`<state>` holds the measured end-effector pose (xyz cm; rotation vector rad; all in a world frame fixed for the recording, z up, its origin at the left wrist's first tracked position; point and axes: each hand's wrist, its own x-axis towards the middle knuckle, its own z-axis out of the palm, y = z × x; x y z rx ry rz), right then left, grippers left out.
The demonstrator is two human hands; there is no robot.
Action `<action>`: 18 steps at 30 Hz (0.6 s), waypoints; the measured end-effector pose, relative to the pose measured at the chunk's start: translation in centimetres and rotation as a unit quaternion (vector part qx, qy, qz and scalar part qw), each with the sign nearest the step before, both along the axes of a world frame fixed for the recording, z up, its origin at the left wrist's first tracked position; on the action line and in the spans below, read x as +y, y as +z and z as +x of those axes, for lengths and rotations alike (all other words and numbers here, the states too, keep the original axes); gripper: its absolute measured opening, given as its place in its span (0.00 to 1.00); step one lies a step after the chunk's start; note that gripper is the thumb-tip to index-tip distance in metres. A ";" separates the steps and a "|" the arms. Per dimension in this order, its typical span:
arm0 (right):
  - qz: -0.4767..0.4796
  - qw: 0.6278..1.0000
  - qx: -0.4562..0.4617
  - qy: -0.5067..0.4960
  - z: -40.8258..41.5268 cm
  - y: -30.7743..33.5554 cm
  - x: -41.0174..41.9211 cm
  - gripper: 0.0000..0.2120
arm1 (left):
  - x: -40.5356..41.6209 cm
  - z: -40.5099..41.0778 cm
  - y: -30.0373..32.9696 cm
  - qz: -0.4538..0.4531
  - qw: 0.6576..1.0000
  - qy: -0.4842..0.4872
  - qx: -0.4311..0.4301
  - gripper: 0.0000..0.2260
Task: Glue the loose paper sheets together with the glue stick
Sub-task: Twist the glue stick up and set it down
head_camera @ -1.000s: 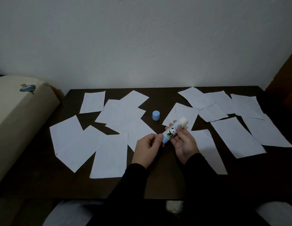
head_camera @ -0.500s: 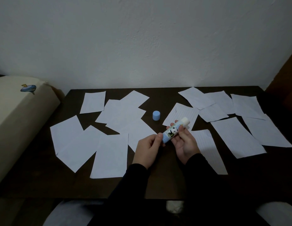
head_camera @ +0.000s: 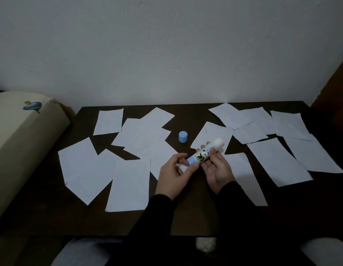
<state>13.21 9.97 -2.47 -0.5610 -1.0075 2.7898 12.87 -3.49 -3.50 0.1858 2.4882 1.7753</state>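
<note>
You see a dark wooden table (head_camera: 186, 219) against a white wall (head_camera: 166, 54), a cream cushion (head_camera: 23, 150) at left, in dim light.

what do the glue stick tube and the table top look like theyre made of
Glue stick: probably smooth plastic, with a printed panda label and a blue base. Table: dark brown and matte, possibly wood or laminate; the light is too dim to show any grain.

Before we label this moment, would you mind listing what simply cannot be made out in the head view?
- Glue stick label: panda picture shows, print too small to read.
- Whether the left hand fingers are twisting the blue base: one still cannot show it.
- Which paper sheets are already glued: overlaps look alike in dim light.
- Table near edge: hidden by the dark sleeves.
</note>
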 end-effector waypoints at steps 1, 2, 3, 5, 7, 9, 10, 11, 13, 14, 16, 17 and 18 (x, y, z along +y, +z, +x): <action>0.002 1.000 0.000 0.002 0.0 -0.1 0.0 0.08 | 0.0 0.1 0.0 -0.005 1.000 -0.002 -0.004 0.12; 0.007 1.000 0.002 0.007 0.0 -0.1 0.0 0.08 | 0.1 0.1 0.0 -0.013 1.000 -0.008 -0.008 0.12; 0.012 1.000 0.004 0.011 0.0 0.0 0.0 0.08 | 0.1 0.1 -0.1 -0.020 1.000 -0.014 -0.012 0.14; 0.016 1.000 0.009 0.015 0.1 -0.1 0.0 0.09 | 0.1 -0.1 -0.2 -0.035 0.999 -0.019 -0.013 0.15; 0.019 1.000 0.018 0.015 0.1 0.0 0.0 0.09 | 0.0 -0.2 -0.3 -0.033 0.999 -0.011 -0.004 0.10; 0.026 0.999 0.025 0.016 0.2 0.1 -0.1 0.09 | -0.1 -0.2 -0.4 -0.030 0.999 -0.004 0.012 0.09; 0.029 0.999 0.026 0.017 0.1 0.1 -0.1 0.09 | -0.1 -0.2 -0.4 -0.028 0.999 -0.005 0.015 0.10; 0.030 0.999 0.026 0.016 0.1 0.1 -0.1 0.09 | -0.1 -0.2 -0.3 -0.024 1.000 -0.007 0.015 0.11; 0.023 0.999 0.020 0.012 0.1 0.0 -0.1 0.08 | -0.1 -0.1 -0.1 -0.008 1.000 -0.009 0.010 0.13; 0.018 1.000 0.016 0.010 0.1 0.0 -0.1 0.08 | -0.1 -0.1 -0.1 0.002 1.000 -0.006 0.008 0.13; 0.013 1.000 0.006 0.006 0.0 -0.1 0.0 0.08 | -0.1 0.0 -0.1 0.017 1.000 0.003 0.001 0.11; 0.014 1.000 0.001 0.005 0.0 -0.1 0.0 0.08 | 0.0 0.0 -0.1 0.019 1.000 0.003 -0.007 0.09; 0.015 1.000 -0.003 0.005 0.0 -0.1 0.0 0.08 | 0.0 0.0 -0.2 0.018 1.000 0.000 -0.017 0.08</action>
